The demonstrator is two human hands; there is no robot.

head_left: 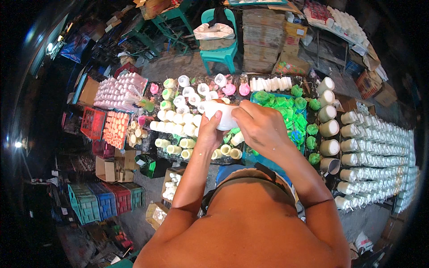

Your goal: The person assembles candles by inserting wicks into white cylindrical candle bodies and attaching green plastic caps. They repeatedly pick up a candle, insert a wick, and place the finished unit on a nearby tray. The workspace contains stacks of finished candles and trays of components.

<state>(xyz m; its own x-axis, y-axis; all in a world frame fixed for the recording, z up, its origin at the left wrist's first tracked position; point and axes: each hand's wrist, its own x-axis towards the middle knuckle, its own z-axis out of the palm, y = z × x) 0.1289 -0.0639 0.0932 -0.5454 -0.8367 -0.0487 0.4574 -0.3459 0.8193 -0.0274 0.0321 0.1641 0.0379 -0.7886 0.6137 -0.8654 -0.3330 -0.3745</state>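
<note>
Above the work table I hold a smooth white waxy cylinder (227, 119), tilted on its side. My left hand (208, 132) wraps around it, thumb along its near side. Closed at its right end, the fingers of my right hand (263, 127) grip the rim; what lies between those fingertips is hidden. Below and to the left stand rows of cream cylinders (178, 118) and several white cups (183, 81). Bright green crumpled pieces (286, 109) fill a blue tray (268, 161) right of my hands, with blue-handled scissors (296, 136) among them.
Large cream cylinders (328, 111) line the table's right side, beside many white jars (375, 158). Pink pieces (229, 89) lie at the back. Left are an orange crate (93, 121) and trays of white (120, 91) and peach pieces (116, 129). A green chair (219, 56) stands beyond.
</note>
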